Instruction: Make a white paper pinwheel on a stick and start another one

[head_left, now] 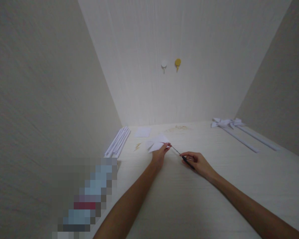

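My left hand is closed on a white paper pinwheel, pinching its folded blades near the middle with thumb and fingers. My right hand grips a thin screwdriver by its black handle. The slim metal shaft slants up and left, and its tip meets the paper beside my left fingertips. Whether the tip pierces the paper is too small to tell. Behind the pinwheel lies a flat square of white paper. A few small yellowish sticks rest to its left.
Rolled white paper tubes are stacked along the table's left edge. Two paper tubes with folded pinwheels lie at the right. Small tan pieces are scattered near the back wall, where a white hook and a yellow hook hang.
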A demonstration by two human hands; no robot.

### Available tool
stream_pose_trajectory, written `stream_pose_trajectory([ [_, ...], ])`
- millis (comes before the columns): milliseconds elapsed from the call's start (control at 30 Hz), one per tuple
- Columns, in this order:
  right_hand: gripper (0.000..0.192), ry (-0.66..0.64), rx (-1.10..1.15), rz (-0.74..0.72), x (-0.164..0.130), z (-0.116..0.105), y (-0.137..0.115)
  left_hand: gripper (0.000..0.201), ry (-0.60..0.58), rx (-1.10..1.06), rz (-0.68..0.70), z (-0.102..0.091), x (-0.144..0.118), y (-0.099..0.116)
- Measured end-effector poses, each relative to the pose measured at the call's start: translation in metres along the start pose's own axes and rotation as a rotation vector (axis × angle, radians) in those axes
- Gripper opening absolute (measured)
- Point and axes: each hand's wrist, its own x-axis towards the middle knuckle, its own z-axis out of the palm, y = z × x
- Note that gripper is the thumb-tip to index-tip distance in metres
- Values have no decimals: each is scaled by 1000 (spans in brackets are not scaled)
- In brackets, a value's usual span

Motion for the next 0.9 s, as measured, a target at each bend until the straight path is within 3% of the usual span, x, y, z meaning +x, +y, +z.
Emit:
stream_pose_trajectory([
  [900,27,2,53,-7,-1,1,-1,8,-5,3,4,1,-4,4],
])
